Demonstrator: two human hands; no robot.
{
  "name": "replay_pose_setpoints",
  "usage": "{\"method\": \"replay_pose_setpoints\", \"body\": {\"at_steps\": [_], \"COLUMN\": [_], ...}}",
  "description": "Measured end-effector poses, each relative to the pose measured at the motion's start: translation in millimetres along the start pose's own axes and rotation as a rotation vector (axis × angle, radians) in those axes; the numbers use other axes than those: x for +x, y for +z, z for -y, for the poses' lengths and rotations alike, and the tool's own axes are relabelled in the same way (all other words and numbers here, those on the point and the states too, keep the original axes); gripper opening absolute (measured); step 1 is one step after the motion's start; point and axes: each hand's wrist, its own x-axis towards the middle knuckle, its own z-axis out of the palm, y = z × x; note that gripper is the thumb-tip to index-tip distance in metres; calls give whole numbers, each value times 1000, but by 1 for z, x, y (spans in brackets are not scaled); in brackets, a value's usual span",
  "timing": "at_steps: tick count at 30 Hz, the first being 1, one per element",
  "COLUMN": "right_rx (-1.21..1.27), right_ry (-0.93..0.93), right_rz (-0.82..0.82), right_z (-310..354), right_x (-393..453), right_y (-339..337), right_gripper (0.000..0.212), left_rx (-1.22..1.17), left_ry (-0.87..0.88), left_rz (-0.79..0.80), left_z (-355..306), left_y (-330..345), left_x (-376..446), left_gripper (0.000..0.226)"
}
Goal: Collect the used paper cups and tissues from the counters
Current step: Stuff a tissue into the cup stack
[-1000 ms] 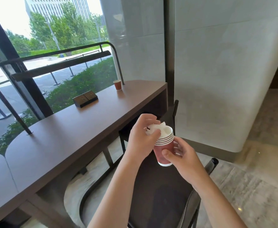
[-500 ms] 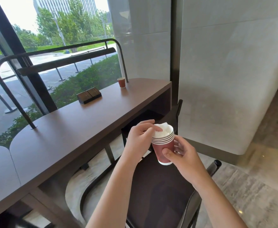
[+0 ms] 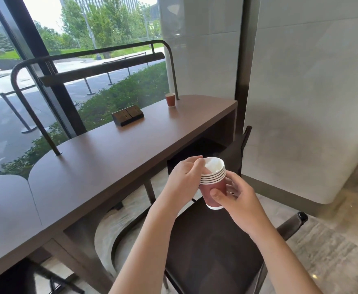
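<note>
My right hand (image 3: 235, 198) grips a stack of several nested red paper cups (image 3: 213, 188), held in the air above a dark chair seat. White tissue (image 3: 214, 165) fills the top cup. My left hand (image 3: 184, 179) lies against the stack's rim, its curled fingertips at the edge of the tissue. One more red paper cup (image 3: 170, 99) stands upright at the far end of the brown counter (image 3: 114, 153), beside the foot of a metal rail.
A black socket box (image 3: 127, 117) sits on the counter by the window. A curved metal rail (image 3: 89, 54) with a lamp bar arches over the counter. A dark chair (image 3: 214, 251) is under my hands. A pale wall (image 3: 301, 102) stands on the right.
The tissue that stuck up above the top cup a second ago now sits down inside it. The view has moved closer to the counter's far end.
</note>
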Motion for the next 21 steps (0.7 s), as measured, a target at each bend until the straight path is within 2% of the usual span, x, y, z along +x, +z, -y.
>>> {"method": "replay_pose_setpoints", "body": {"at_steps": [8,14,17,19,21], "right_rx": [-15,-7,20,40,56], "right_ry": [21,31,52,63,81], "right_rz": [18,-25,-60,-80,-110], "right_z": [3,14,16,18,20], "right_x": [27,67,88,103,118], "right_y": [45,107,143,168,192], "right_gripper": [49,49,58,57,49], "left_rx": [-152,-114,-87,-155,-294], "left_ry": [94,54,24,29,55], "left_rz": [-74,89,154,188,186], "left_z": [28,76,99,111,123], "left_y": [-49,-87,-116,-137,-156], "left_x": [28,80,114,132,147], "left_gripper": [56,49,68,71,65]}}
